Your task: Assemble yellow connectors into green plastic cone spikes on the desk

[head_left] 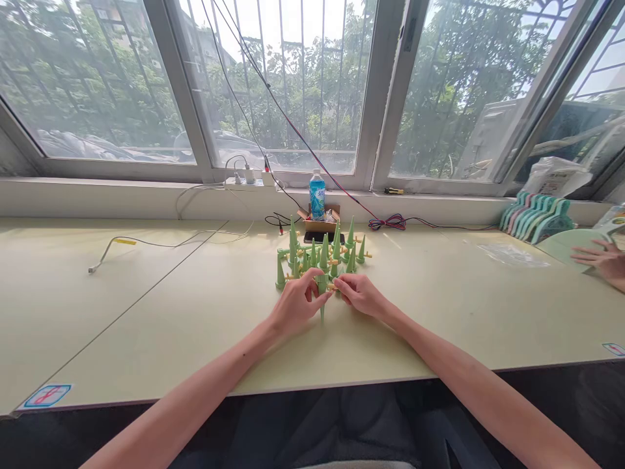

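Observation:
Pinched between the thumb and fingers of my left hand [301, 301] is a green plant watering spike [321, 284], its pointed tip turned down toward the table. From the right, my right hand [360, 292] has its thumb and forefinger closed on the small yellow valve [333, 286] at the spike's side; the fingertips partly cover it. Just beyond both hands stands a cluster of similar green watering spikes [293, 241], points up, several with yellow valves sticking out sideways.
Behind the cluster are a dark phone [323, 238] and a cardboard box [318, 226] with a blue-liquid bottle [317, 195]. Cables [390, 223] lie along the sill. At right, another person's hand [598, 257] touches a pale green disc [561, 247] near hangers [537, 215].

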`<act>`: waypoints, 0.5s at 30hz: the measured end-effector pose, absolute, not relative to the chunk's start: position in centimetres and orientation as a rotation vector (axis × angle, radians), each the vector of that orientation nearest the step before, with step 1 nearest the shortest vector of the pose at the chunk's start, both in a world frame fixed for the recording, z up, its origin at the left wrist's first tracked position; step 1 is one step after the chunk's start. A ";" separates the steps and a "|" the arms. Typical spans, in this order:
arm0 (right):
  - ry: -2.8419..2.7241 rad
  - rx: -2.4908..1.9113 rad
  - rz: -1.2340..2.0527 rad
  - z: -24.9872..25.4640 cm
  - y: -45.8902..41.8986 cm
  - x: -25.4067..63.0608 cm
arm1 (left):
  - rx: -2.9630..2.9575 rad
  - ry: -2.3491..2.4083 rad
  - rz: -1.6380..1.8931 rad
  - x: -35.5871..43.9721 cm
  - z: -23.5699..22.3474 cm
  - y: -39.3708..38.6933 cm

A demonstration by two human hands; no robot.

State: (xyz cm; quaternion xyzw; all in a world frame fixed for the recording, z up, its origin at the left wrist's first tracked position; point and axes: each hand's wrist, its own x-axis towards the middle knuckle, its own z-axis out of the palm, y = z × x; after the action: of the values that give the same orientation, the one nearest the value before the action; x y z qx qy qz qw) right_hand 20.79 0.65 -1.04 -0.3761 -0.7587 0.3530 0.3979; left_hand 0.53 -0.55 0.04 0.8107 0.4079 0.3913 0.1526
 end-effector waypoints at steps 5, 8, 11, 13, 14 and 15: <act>-1.891 -0.909 0.994 -1.0 0.5 20.8 | 2.330 1.183 1.140 0.5 0.0 -0.4; -1.895 -0.895 0.993 -1.0 0.4 20.8 | 2.340 1.181 1.145 0.5 -0.1 -0.4; -1.913 -0.907 0.956 -1.0 0.4 20.7 | 2.339 1.180 1.135 0.5 -0.3 -0.4; -1.919 -0.927 0.921 -1.0 0.5 20.7 | 2.333 1.178 1.124 0.4 -0.3 -0.4; -1.920 -0.935 0.904 -1.1 0.5 20.7 | 2.330 1.177 1.122 0.4 -0.3 -0.4; -1.920 -0.943 0.891 -1.1 0.6 20.7 | 2.326 1.176 1.120 0.4 -0.3 -0.4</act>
State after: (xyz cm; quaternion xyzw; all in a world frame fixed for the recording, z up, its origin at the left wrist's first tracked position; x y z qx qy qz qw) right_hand 20.66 0.56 -1.10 -0.3727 -0.7592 0.3523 0.4006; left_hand 0.45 -0.44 -0.27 0.8105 0.4096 0.3903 0.1516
